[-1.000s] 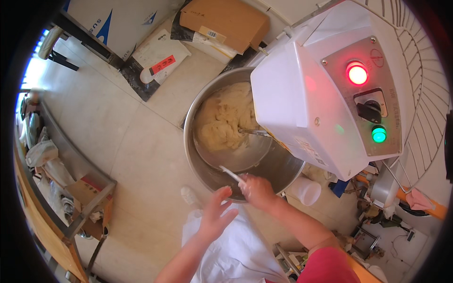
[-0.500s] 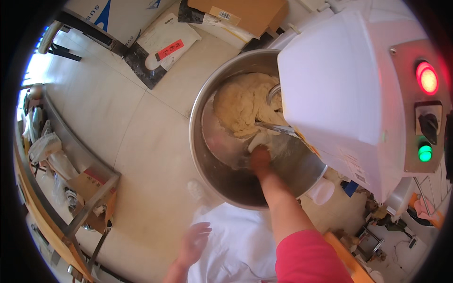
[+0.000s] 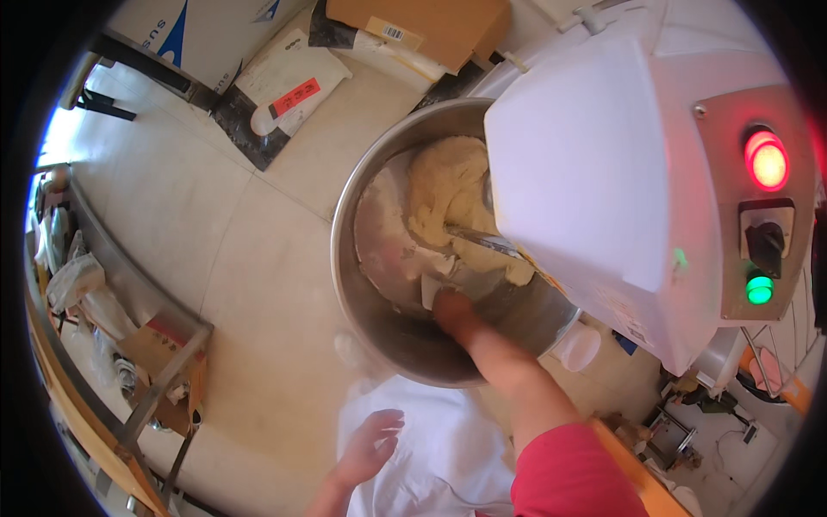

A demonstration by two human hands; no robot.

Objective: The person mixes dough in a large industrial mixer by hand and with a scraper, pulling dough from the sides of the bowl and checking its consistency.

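Observation:
Inside the steel mixer bowl [image 3: 339,237], a pale mass of dough [image 3: 448,181] lies toward the far side. A metal bar [image 3: 482,239] comes down from the white mixer head [image 3: 577,164] and meets the dough. My right hand [image 3: 453,312] reaches into the near part of the bowl, closed round a white flat scraper [image 3: 430,290]; its fingers are partly hidden. The scraper is close to the bowl's floor, nearer me than the dough. My left hand [image 3: 370,446] hovers over my white apron [image 3: 422,457], fingers loosely spread, holding nothing.
Lit red and green lights flank a black knob [image 3: 764,247] on the mixer's panel. A white cup-like container [image 3: 579,346] is beside the bowl's near right. Sacks [image 3: 280,86] and a cardboard box [image 3: 422,26] lie beyond. A metal-framed rack [image 3: 164,379] stands left.
My right hand and the scraper have shifted slightly left and toward me in the bowl. The dough has changed shape, with a lobe now stretching to the right. The whole view has shifted a little.

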